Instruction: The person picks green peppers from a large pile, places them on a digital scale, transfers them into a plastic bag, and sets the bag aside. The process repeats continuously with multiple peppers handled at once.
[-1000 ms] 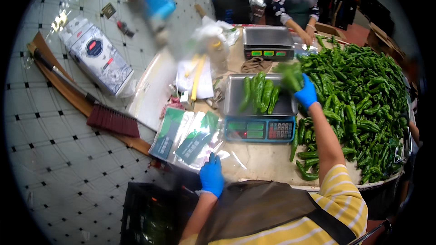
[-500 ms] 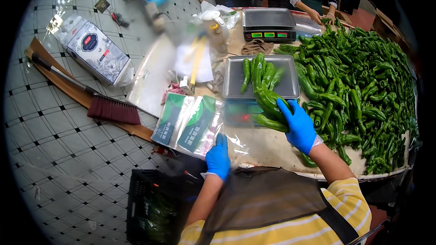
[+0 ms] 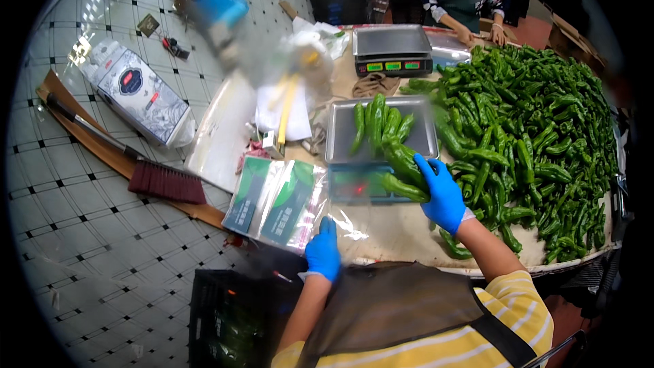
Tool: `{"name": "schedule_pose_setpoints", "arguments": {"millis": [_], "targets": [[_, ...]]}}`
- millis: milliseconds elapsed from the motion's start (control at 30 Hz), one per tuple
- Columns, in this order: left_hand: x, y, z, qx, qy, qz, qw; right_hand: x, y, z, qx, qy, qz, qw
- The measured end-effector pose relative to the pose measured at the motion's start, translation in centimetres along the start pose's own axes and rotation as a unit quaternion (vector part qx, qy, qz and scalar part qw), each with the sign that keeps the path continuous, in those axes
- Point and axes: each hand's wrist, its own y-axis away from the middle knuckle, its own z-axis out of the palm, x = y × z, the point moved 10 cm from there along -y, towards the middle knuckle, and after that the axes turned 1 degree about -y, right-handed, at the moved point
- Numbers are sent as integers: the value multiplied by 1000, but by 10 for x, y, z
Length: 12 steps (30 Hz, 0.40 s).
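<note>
My right hand (image 3: 443, 194), in a blue glove, grips several long green peppers (image 3: 407, 161) over the near right edge of a scale (image 3: 426, 138) with a metal tray. More green peppers (image 3: 370, 123) lie on that tray. The glove partly hides the held ones. My left hand (image 3: 323, 253), also gloved in blue, rests with fingers stretched out at the near right edge of a stack of printed green-and-clear plastic bags (image 3: 276, 197). Clear film shines just right of its fingertips.
A large heap of green peppers (image 3: 538, 143) covers the table's right side. Behind stands a second scale (image 3: 392, 51), with a brown cloth (image 3: 376, 85) before it. Across the table is another person. A dark crate (image 3: 225, 327) sits below left, and a brush (image 3: 167, 182) lies further left.
The view has shifted slightly, so the table appears lower. Both hands stay in nearly the same places, the right still holding peppers. The person across has moved their hands slightly.
</note>
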Motion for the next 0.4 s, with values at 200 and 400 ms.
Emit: {"name": "schedule_pose_setpoints", "arguments": {"millis": [200, 400], "targets": [[3, 3, -2, 8, 22, 11, 1000, 95, -62, 16, 159, -152, 125, 968], [-3, 2, 10, -71, 31, -25, 997, 148, -92, 78, 121, -95, 242, 958]]}}
